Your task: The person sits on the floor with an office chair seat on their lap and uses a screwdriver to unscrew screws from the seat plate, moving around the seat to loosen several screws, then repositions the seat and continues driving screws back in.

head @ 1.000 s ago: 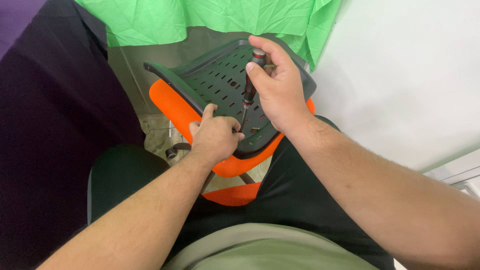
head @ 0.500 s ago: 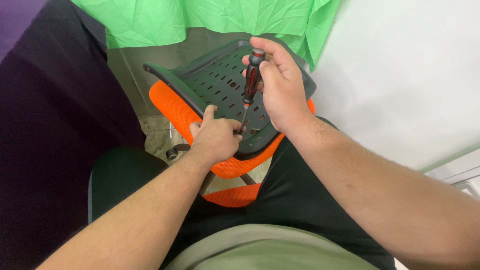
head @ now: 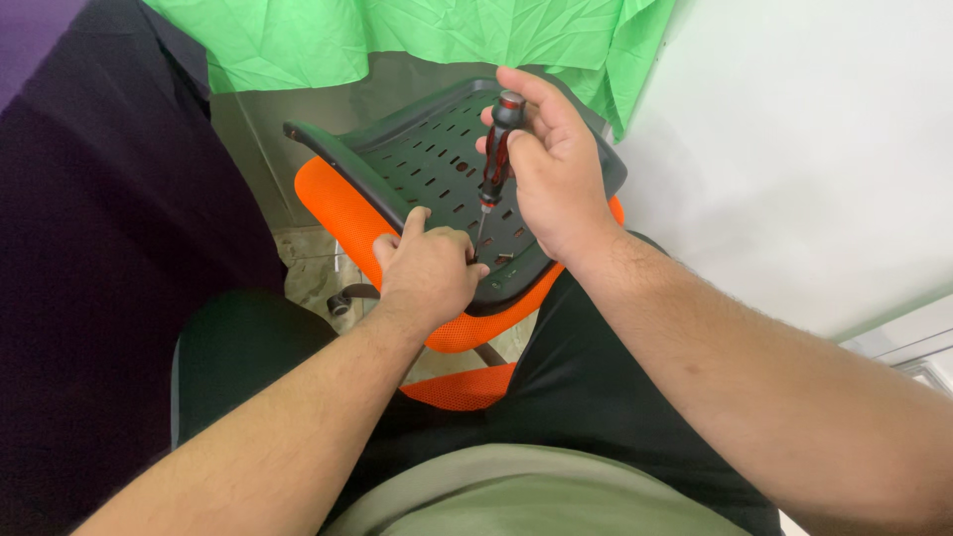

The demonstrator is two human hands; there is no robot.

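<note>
A chair part lies across my lap: a dark slotted plastic panel (head: 427, 149) backed by orange mesh padding (head: 342, 213). My right hand (head: 556, 174) grips a red-and-black screwdriver (head: 496, 149) held nearly upright, its tip down at the panel's near edge. My left hand (head: 429, 273) rests on that near edge right beside the tip, fingers curled, thumb raised. Whether those fingers pinch a screw is hidden.
A green cloth (head: 397, 35) hangs behind the chair part. A white surface (head: 814, 149) fills the right side. A dark cloth (head: 99, 248) covers the left. Tiled floor and a chair caster (head: 340, 303) show below the panel.
My right hand has lifted and straightened the screwdriver, so more of its handle shows above the fingers. My left hand stays at the panel's edge.
</note>
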